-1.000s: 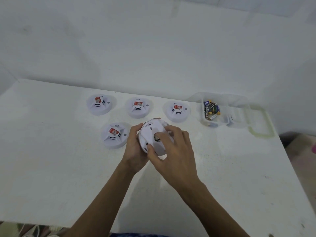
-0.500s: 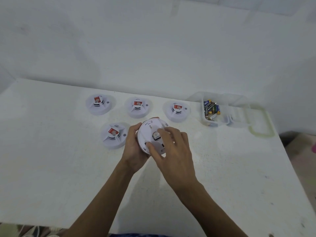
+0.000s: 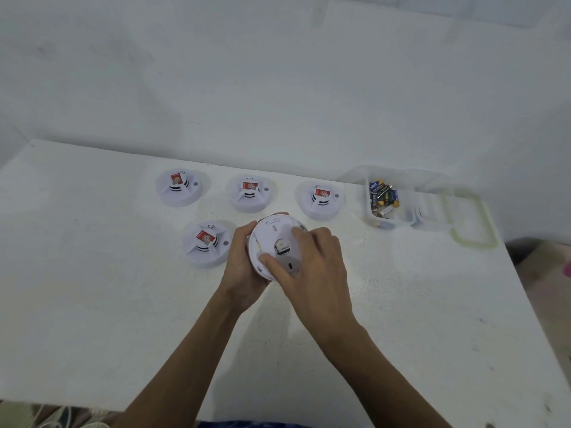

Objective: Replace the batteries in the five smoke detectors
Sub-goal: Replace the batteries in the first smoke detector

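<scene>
On the white surface [image 3: 92,288] the far-left smoke detector [image 3: 179,187] and the front smoke detector [image 3: 206,244] lie with red labels up. The left hand [image 3: 244,267] has its fingers curled round the rim of the held smoke detector [image 3: 272,239], which is tilted with its back to the camera, in front of the middle smoke detector [image 3: 249,193]. The right hand [image 3: 315,273] pinches its back, thumb and forefinger beside a dark opening. Further right lie the right smoke detector [image 3: 321,197] and a clear box [image 3: 383,223] with batteries [image 3: 383,196].

Five smoke detectors [image 3: 249,193] — one battery box [image 3: 401,218], one lid [image 3: 469,222], two hands [image 3: 315,267]
</scene>
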